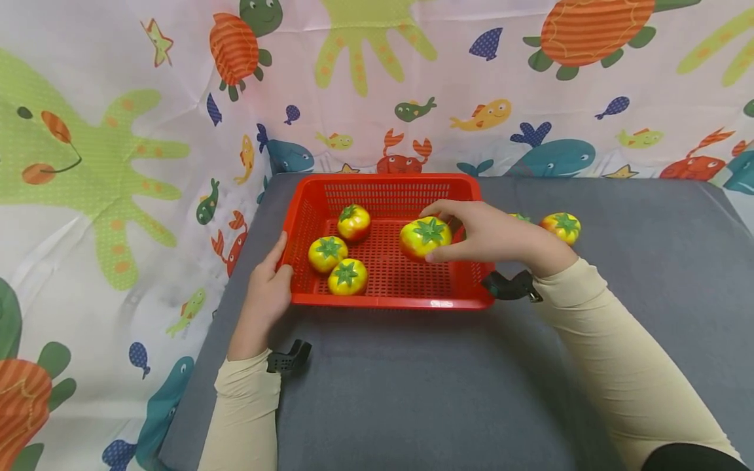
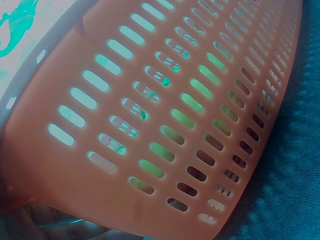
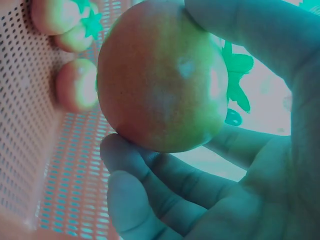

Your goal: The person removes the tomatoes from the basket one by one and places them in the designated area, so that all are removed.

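My right hand [image 1: 491,232] pinches a yellow-red tomato [image 1: 423,239] with a green star-shaped top, over the right half of a red plastic basket [image 1: 389,302]. The right wrist view shows the tomato [image 3: 162,80] between the thumb and curled fingers, stem side turned away. At the basket's left end, my left hand [image 1: 265,288] grips the rim, thumb toward the top edge. Three similar tomatoes lie inside on the left: one toward the back [image 1: 354,223], one by the left wall [image 1: 327,254] and one near the front [image 1: 348,277]. The left wrist view shows the slotted basket wall [image 2: 150,120] close up.
Another tomato [image 1: 561,227] lies on the grey tabletop [image 1: 383,392] right of the basket, with one more [image 1: 520,216] partly hidden behind my right hand. A curtain printed with sea animals [image 1: 365,118] hangs along the back and left sides.
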A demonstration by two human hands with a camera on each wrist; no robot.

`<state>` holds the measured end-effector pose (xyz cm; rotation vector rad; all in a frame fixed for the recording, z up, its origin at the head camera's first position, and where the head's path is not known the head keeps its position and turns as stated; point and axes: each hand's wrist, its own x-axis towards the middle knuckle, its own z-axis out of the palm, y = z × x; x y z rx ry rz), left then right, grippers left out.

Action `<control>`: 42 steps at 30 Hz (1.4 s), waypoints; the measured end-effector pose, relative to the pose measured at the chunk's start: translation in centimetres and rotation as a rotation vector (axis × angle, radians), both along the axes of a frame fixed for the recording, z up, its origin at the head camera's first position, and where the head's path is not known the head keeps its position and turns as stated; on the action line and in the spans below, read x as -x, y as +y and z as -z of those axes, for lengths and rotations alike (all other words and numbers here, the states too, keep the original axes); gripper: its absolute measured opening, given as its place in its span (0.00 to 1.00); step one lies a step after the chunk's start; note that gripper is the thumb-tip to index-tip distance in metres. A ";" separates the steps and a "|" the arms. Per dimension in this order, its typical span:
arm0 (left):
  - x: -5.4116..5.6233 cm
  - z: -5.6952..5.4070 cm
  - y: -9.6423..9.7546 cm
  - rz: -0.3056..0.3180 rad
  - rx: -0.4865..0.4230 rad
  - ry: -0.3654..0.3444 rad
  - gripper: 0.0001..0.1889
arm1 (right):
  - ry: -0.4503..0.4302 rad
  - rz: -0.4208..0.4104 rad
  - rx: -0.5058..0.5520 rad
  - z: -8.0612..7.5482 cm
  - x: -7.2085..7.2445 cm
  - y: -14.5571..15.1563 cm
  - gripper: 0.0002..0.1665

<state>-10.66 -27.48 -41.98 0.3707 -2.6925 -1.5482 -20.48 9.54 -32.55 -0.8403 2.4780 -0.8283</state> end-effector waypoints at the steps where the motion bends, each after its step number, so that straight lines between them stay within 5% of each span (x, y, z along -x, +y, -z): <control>1: 0.0 0.0 0.0 0.000 0.001 -0.001 0.34 | 0.004 0.007 0.000 -0.3 -0.2 0.2 0.40; 8: 0.0 0.1 0.0 0.004 0.006 0.001 0.34 | 0.027 0.077 0.000 -1.6 -1.0 2.6 0.41; 22: 0.0 0.0 0.1 0.010 -0.010 0.003 0.34 | 0.050 0.223 0.029 -1.3 -2.0 8.3 0.39; 34: -0.1 0.1 0.0 0.006 -0.018 0.013 0.34 | 0.041 0.307 -0.004 1.0 -2.3 12.0 0.42; 42: -0.1 0.0 0.0 0.005 -0.013 -0.001 0.34 | 0.019 0.339 -0.024 4.2 -2.5 13.2 0.46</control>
